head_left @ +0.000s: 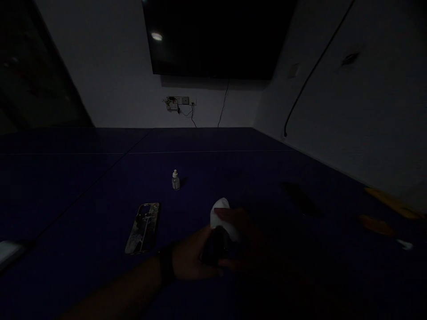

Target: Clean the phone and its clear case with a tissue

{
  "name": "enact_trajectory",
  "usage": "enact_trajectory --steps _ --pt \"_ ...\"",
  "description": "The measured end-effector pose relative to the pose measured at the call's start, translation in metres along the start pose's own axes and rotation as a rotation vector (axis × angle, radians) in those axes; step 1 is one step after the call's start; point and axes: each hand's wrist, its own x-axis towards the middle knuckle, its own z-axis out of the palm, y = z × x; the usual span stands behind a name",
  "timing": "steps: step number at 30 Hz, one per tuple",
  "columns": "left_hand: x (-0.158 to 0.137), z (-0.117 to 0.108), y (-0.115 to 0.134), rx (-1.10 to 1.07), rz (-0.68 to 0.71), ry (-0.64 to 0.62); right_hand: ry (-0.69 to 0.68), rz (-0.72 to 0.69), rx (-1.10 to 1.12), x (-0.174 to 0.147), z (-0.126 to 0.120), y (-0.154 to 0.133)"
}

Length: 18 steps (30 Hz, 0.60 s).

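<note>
In the dim head view, my left hand, with a dark band on its wrist, is closed around a dark object whose kind I cannot make out. My right hand is closed on a crumpled white cloth or tissue against the top of that object. Deep shadow hides most of the right hand's fingers. To the left lies a patterned phone case with a camera cutout. Beyond it a small clear dropper bottle with a white cap stands upright.
A dark flat phone-like object lies to the right on the blue surface. Farther right are a yellow item, a reddish-brown item and a small white piece. A white object sits at the left edge.
</note>
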Motion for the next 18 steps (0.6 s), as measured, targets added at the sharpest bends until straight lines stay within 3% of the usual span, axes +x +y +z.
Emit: enact_trajectory --steps 4,6,9,14,18 --pt "-0.0014 0.0026 -0.0034 0.01 -0.03 0.003 0.015 -0.29 -0.15 0.0003 -0.0024 0.0011" --pt "-0.0018 0.003 -0.0049 0.034 -0.042 0.011 0.015 -0.336 -0.184 -0.0007 -0.002 0.0019" --pt "-0.0019 0.0022 -0.0053 0.025 -0.039 0.006 0.021 -0.246 -0.174 -0.0015 -0.0011 0.0017" --pt "-0.0009 -0.0002 -0.0025 0.004 -0.108 -0.019 -0.006 0.115 -0.041 -0.0018 0.0013 -0.0019" --pt "0.001 -0.001 -0.0007 0.011 -0.069 -0.011 -0.005 0.077 -0.06 -0.0042 -0.0002 -0.0004"
